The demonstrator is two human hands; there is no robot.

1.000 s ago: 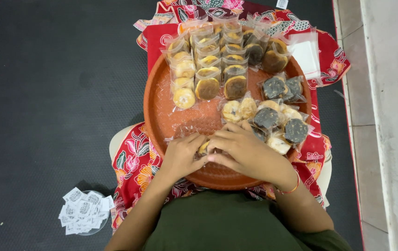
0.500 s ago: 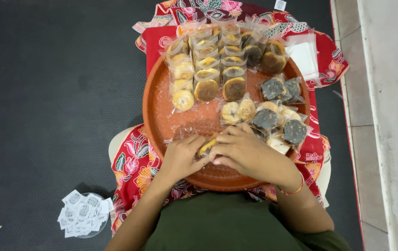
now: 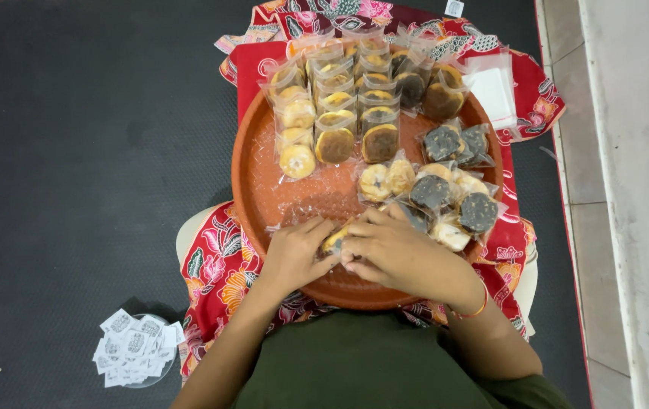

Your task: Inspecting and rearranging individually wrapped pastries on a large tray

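Together the left hand (image 3: 292, 254) and right hand (image 3: 394, 250) pinch one small wrapped cake (image 3: 334, 241) — at the near edge of the round orange tray (image 3: 258, 170) — bagged cakes (image 3: 337, 113) lie along its far edge

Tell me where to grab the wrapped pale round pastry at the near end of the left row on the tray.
Pinch the wrapped pale round pastry at its clear film edge on the left, coming from above. That side faces bare orange tray; its other neighbours crowd it.

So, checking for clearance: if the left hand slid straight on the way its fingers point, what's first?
Likely the right hand: the left hand points at it across the wrapped pastry both hold.
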